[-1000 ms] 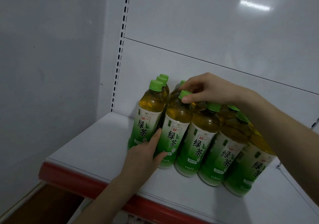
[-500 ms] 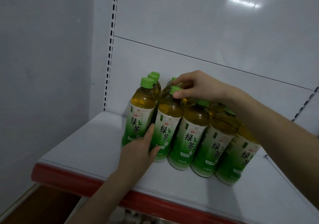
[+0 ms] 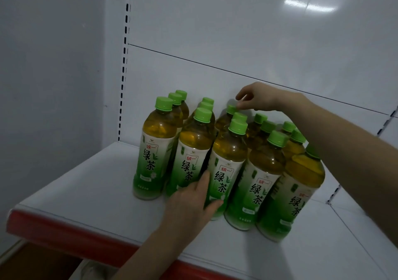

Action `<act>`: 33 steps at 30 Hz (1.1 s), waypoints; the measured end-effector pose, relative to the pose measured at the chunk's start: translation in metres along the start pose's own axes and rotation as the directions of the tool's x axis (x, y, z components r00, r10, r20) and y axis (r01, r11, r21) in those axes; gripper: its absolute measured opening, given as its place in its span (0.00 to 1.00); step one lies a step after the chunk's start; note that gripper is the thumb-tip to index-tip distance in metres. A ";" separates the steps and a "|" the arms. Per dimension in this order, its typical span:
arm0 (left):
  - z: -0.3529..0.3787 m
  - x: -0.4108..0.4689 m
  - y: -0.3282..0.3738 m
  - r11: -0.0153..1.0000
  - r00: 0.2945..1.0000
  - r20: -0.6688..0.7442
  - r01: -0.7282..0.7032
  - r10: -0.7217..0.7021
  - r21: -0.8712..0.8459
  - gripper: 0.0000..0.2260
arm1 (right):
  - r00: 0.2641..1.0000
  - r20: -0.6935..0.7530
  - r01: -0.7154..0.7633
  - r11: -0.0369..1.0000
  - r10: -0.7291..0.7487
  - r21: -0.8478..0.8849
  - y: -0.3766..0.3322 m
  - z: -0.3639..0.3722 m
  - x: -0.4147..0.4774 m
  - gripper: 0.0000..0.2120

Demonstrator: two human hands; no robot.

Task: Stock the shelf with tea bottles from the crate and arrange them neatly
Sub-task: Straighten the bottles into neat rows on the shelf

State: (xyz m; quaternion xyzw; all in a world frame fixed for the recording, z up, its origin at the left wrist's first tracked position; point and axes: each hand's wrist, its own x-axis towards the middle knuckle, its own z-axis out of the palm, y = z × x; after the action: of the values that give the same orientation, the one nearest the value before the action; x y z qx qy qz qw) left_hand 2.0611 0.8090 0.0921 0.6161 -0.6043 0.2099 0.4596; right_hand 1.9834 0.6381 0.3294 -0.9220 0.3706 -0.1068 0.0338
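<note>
White shelf [image 3: 86, 182], likely arranging: left hand [image 3: 189, 206] flat on front bottles [image 3: 189, 150]; right hand [image 3: 262, 98] at rear cap [image 3: 230, 109], grip unclear. Next: square them up.

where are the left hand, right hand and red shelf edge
left hand [image 3: 190, 206], head view, back of hand
right hand [image 3: 266, 98], head view, back of hand
red shelf edge [image 3: 53, 234], head view, left stretch

Green-capped tea bottles [image 3: 228, 163] upright on shelf [image 3: 90, 185]
</note>
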 end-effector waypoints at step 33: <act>0.005 0.003 -0.002 0.987 0.995 -0.082 -0.042 0.055 0.153 0.26 | 0.954 0.252 0.140 0.984 -0.165 0.114 0.002 -0.009 -0.026 0.15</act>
State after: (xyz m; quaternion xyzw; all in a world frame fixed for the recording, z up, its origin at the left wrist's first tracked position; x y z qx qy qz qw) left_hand 2.0620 0.8034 0.0913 0.6247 -0.5810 0.2924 0.4321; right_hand 1.9623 0.6551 0.3331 -0.9512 0.2853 -0.0047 0.1175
